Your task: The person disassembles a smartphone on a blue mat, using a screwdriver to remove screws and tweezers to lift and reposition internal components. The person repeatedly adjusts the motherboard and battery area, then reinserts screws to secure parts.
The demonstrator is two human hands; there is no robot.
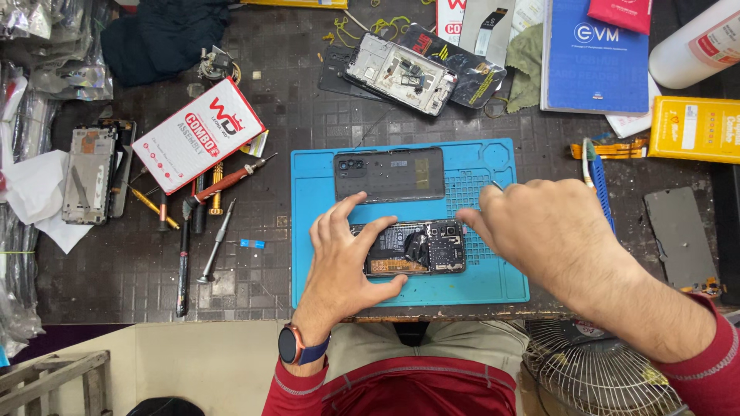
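Note:
An opened phone [420,248] with its circuit board bared lies on a blue work mat [493,281]. My left hand [343,258] presses on the phone's left end, thumb along its near edge. My right hand [543,227] is at the phone's right end, fingers pinched on a thin metal tool whose tip [497,185] pokes out above the knuckles. A dark back cover [389,175] lies on the mat just beyond the phone.
Screwdrivers [216,243] and a white-and-red box [198,135] lie left of the mat. A second stripped phone frame [399,75] sits behind, a blue booklet [595,55] and yellow box [694,129] to the right. A small fan [593,370] stands by my right arm.

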